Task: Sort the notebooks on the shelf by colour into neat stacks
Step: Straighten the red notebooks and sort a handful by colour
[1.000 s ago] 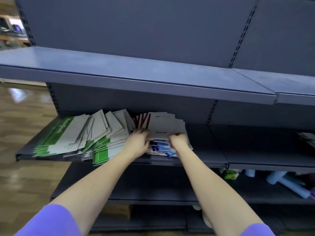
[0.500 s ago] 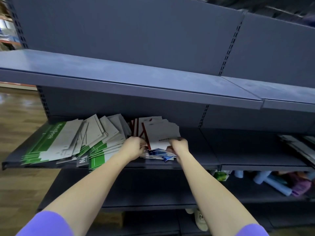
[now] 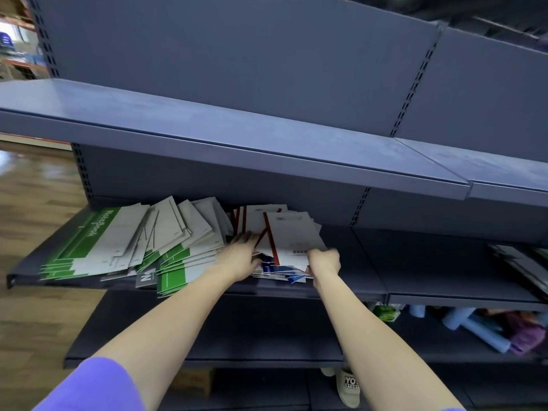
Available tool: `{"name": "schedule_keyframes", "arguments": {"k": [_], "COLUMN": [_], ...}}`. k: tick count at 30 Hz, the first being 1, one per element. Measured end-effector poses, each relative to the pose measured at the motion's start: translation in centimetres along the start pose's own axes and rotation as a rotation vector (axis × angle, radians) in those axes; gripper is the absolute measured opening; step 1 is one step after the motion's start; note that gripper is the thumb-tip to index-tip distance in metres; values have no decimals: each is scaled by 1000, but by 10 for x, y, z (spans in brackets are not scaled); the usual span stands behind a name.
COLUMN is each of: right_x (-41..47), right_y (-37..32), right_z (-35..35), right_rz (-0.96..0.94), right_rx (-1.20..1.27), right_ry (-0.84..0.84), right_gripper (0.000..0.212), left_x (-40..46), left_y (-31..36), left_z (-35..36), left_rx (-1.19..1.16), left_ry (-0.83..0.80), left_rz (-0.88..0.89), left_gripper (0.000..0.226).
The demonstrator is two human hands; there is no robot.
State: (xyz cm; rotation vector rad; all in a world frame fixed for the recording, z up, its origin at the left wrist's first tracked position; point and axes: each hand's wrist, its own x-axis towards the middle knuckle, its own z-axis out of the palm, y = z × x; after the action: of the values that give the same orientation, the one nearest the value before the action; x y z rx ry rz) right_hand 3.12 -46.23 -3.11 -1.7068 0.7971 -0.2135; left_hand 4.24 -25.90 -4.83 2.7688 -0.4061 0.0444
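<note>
A messy fan of green-and-white notebooks (image 3: 118,241) covers the left half of the dark shelf (image 3: 355,280). To their right lies a smaller pile of white notebooks with red spines (image 3: 290,232) on top of blue-and-white ones (image 3: 281,272). My left hand (image 3: 241,256) grips the left edge of the red-spined pile, fingers tucked under it. My right hand (image 3: 324,259) pinches the near right corner of the top red-spined notebook, which is tilted up off the pile.
An empty blue-grey shelf (image 3: 237,149) overhangs the notebooks closely. More stationery (image 3: 516,262) lies at the far right of the same level. Rolls and packets (image 3: 489,330) sit on the lower shelf at right. My slippered foot (image 3: 348,387) stands on the floor below.
The top red-spined notebook has been lifted and turned, exposing its red spine. Both hands stayed at the pile. My view moved closer and tilted.
</note>
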Motion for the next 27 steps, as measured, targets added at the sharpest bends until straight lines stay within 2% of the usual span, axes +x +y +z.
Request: {"name": "schedule_keyframes", "arguments": {"k": [5,11,14,23,27], "right_x": [6,6,7,2,-4], "right_y": [5,2,1,-2,6], "right_z": [-8,4,15,14,3], "right_rz": [42,88,98,126,136], "right_rx": [101,183,211,234,277], "right_ry": [-56,-137,-173,-129,-180], "right_gripper": [29,42,52,41,45], "left_x": [4,2,0,-4,-6], "left_y": [4,-2,-6,-5,-2], "left_z": [1,-4,-7,-4,-3], "left_rx": [-22,-115,-156,-103,-101], "left_ry": [49,50,25,51,37], "left_rz": [-7,35,39,-20,13], "left_gripper": [56,46,49,70,77]}}
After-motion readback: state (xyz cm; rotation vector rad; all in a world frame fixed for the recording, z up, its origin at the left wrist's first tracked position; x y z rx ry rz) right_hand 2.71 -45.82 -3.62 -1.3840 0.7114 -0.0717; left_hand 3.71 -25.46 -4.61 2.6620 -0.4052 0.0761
